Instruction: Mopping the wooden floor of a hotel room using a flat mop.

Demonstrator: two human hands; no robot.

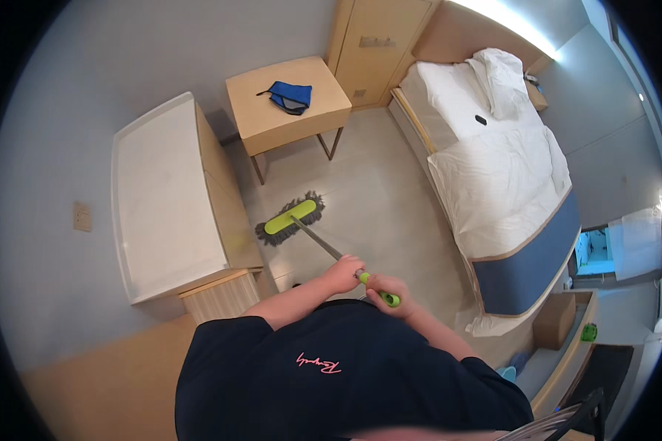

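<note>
A dust mop with a green plate and grey fringe (290, 217) lies flat on the tiled floor, left of the middle of the view, between the white-topped cabinet and the bed. Its metal pole slants back toward my body. My left hand (345, 274) is closed around the pole, lower down. Near the pole's end, my right hand (389, 295) grips the green handle, whose looped tip sticks out past the fingers. The mop head is a little in front of a wooden desk's metal legs. Which parts of the fringe touch the floor cannot be told fully.
A wooden desk (287, 107) bears a blue cloth item (291, 97). The white-topped cabinet (168, 204) stands at the left. Along the right runs a bed with white bedding (491, 182) and a small black object (480, 119). A cardboard box (553, 321) sits at the lower right.
</note>
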